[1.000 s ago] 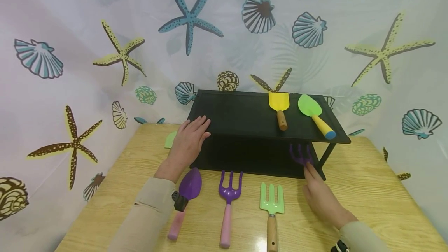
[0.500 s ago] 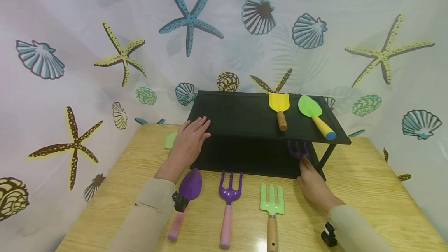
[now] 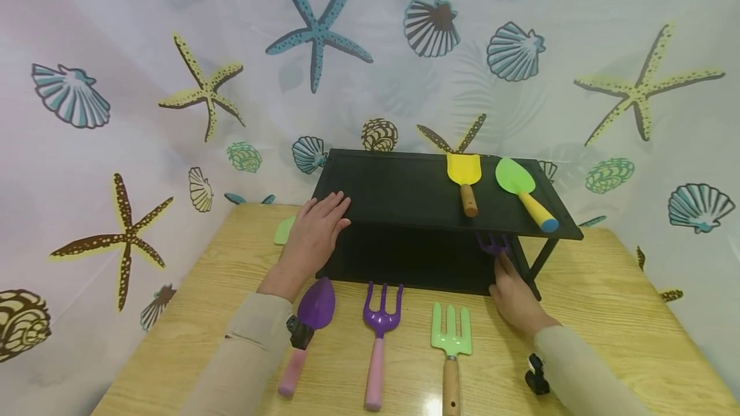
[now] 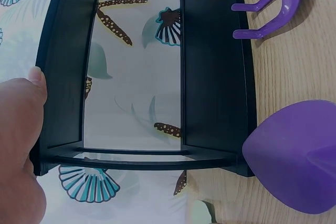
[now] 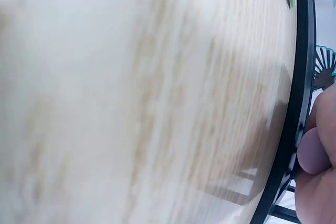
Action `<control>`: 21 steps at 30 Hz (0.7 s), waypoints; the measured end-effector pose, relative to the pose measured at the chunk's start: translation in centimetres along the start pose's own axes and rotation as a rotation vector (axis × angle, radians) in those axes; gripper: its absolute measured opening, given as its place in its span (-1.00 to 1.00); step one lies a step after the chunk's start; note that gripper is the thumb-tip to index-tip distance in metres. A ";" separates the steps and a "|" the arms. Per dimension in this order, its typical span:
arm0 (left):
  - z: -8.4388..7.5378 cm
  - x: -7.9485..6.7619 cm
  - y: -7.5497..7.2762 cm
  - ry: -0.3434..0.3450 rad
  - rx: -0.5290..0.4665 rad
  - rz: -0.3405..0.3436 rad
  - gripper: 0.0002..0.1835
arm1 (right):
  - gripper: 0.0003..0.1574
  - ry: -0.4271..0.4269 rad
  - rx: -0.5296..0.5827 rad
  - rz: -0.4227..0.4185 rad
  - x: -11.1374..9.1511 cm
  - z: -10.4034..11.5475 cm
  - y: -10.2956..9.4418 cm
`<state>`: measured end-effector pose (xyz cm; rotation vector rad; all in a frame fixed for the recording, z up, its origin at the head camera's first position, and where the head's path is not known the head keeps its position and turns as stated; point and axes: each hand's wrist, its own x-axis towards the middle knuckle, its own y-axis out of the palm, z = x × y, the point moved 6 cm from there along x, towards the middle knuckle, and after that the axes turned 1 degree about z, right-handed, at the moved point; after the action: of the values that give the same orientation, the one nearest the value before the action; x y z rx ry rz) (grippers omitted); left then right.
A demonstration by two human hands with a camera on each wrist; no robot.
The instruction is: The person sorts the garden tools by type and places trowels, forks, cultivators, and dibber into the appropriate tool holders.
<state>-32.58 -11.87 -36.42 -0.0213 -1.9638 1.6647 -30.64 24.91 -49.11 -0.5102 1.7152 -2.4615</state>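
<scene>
While a green fork (image 3: 451,344) and a pink-handled fork (image 3: 379,332) lie nearest me on the wooden surface (image 3: 601,300), the fingers of my right hand (image 3: 514,297) are farther out and to the right, pinched tight round a purple fork (image 3: 494,250). Its round handle end (image 5: 313,152) peeks out between my thumb and fingers. From my fingers the fork goes on away from me: its long way runs front to back, leaning a little left, prongs pointing in. What matters most, I think, is that the prongs are between the boards of the black rack (image 3: 428,226), over the right end of the lower shelf (image 3: 399,268). I can't tell if they touch it. My right hand is the near one; my left hand (image 3: 315,231) is well apart, straight fingers resting on the left of the top board (image 3: 393,185), holding nothing. Farther back up there lie a yellow shovel (image 3: 464,170) and a green trowel (image 3: 515,176).
</scene>
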 end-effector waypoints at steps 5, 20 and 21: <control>0.0 -0.1 -0.1 -0.003 -0.002 0.000 -0.46 | -0.28 0.004 -0.007 -0.003 0.2 -0.3 0.5; 0.0 0.0 0.1 -0.005 0.000 0.010 -0.46 | -0.21 0.089 -0.014 0.006 -0.1 0.1 -0.2; 0.0 0.0 0.1 -0.004 0.001 0.009 -0.46 | -0.21 0.081 -0.011 -0.004 -0.3 0.2 -0.3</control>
<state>-32.57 -11.88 -36.50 -0.0267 -1.9686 1.6728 -30.29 24.93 -48.78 -0.4201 1.7600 -2.5098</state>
